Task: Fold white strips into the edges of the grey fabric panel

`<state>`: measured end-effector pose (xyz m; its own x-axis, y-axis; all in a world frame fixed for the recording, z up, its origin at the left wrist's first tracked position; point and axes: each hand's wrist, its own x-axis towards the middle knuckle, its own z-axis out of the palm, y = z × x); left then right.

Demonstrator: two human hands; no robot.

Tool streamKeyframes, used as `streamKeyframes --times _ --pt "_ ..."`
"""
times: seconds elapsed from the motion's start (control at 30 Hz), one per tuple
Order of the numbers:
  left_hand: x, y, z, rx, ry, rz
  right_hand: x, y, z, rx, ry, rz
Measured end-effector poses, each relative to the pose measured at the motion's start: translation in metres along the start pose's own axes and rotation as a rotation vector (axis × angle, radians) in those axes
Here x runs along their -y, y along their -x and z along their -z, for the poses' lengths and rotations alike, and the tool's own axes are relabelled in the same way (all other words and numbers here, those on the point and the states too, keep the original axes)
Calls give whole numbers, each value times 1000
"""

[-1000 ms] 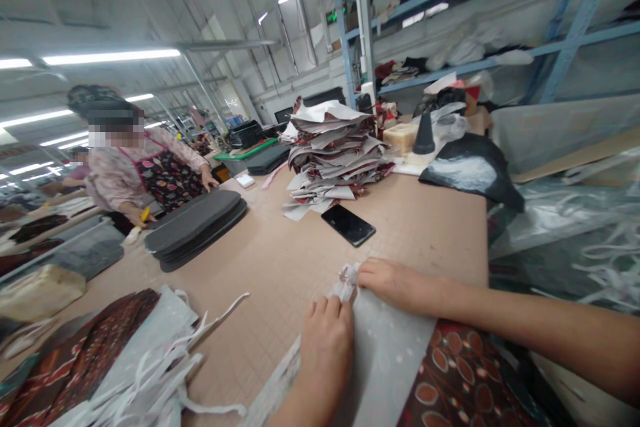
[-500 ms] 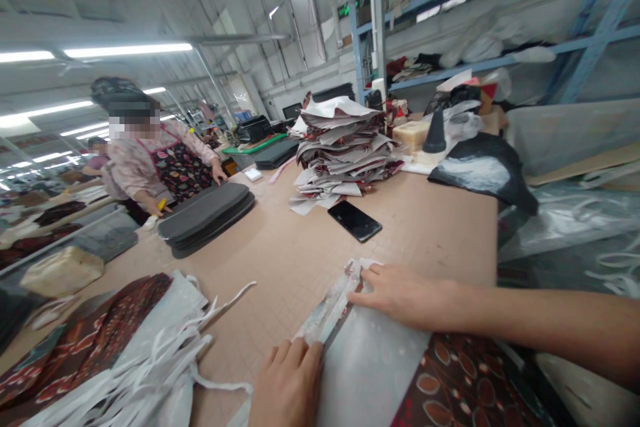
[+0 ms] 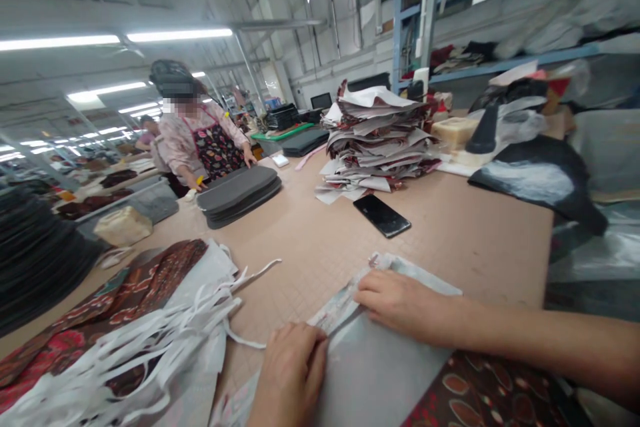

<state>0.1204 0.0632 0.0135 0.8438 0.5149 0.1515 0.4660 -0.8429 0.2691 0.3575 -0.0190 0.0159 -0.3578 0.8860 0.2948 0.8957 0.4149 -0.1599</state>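
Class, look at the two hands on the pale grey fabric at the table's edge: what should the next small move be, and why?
Probably the right hand should smooth along the folded edge of the pale grey fabric, away from the left hand. The left hand rests on the near part, while the far end beyond the right hand's fingers looks loose and rumpled on the table.

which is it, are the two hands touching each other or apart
Apart: the head view shows the left hand and the right hand separated, with pale folded fabric showing between them.
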Motion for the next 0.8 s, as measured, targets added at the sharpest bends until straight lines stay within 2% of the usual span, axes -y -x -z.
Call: streamKeyframes --times 0.1,0.23,0.33,0.43,0.5,0.57,0.63,0.73,0.8 --pt "2 8 -3 -6 17 -1 0 -1 -10 29 61 34" --pt "4 17 -8 71 32 21 -4 -2 -19 39 73 29" --pt "-1 21 -13 85 -102 20 7 -9 -20 63 33 87" --pt "-5 26 -18 55 -322 -120 23 -16 -18 97 34 214" --pt "-5 33 -19 30 -429 -222 25 -14 -15 115 70 275" --pt "-2 43 -15 18 -475 -245 14 -4 -12 111 102 258" --pt "5 56 -8 22 -449 -197 -7 11 -8 81 112 194" --pt "19 76 3 37 -289 -91 -39 30 -1 31 131 131" --pt "28 85 8 29 -157 -27 -47 32 0 12 160 90"
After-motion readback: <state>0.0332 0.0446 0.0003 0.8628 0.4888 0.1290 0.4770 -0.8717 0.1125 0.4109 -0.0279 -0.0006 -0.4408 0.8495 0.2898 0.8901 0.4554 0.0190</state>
